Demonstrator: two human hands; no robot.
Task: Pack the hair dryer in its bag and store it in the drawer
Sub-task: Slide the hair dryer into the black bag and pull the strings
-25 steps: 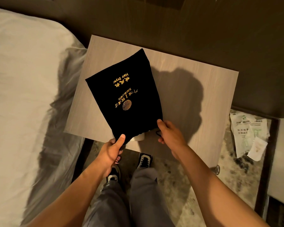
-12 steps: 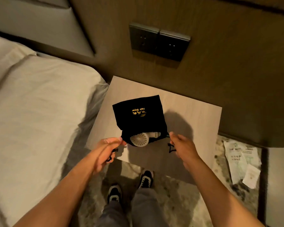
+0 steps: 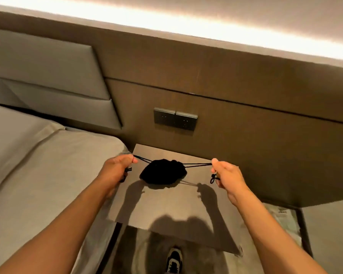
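The black drawstring bag [image 3: 163, 173] hangs just above the wooden nightstand [image 3: 176, 210], its mouth bunched shut. The hair dryer is hidden inside it. My left hand [image 3: 118, 170] pinches the left drawstring [image 3: 144, 159], and my right hand [image 3: 225, 175] pinches the right drawstring [image 3: 196, 165]. Both cords are pulled taut, away from the bag. Knotted cord ends dangle below each fist. No drawer is visible from this angle.
A bed [image 3: 38, 165] with grey sheets lies at the left, touching the nightstand. A padded headboard [image 3: 48, 76] and a wooden wall panel with switch plates [image 3: 175, 120] stand behind. Paper packets [image 3: 283, 216] lie on the floor at the right. My shoe [image 3: 174, 261] shows below.
The bag's mouth was open with the white hair dryer showing. My hands have pulled the drawstrings apart and the mouth is cinched shut. The camera has tilted up.
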